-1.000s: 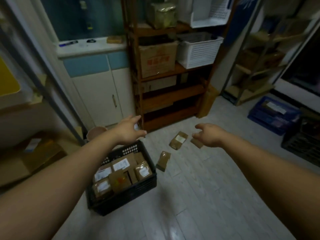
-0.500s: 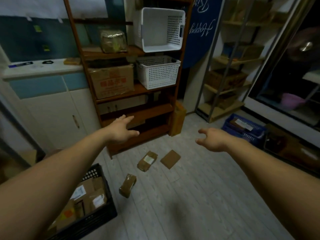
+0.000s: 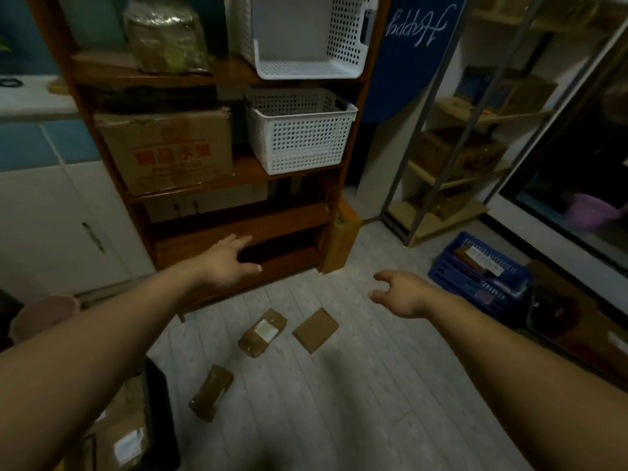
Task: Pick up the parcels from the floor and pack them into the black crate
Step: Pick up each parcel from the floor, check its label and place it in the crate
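While three brown parcels are lying on the floor [image 3: 339,402] ahead, nearest [image 3: 211,392], labelled [image 3: 262,333] and flat [image 3: 315,329], both the left hand [image 3: 226,263] and right hand [image 3: 401,294] are hovering empty, fingers released, suggesting a reach-down is due before packing the black crate [image 3: 159,419] at lower left.

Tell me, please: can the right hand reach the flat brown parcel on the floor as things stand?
Probably yes. The right hand is open and empty, and only bare floor lies between it and the flat brown parcel; it must go lower.
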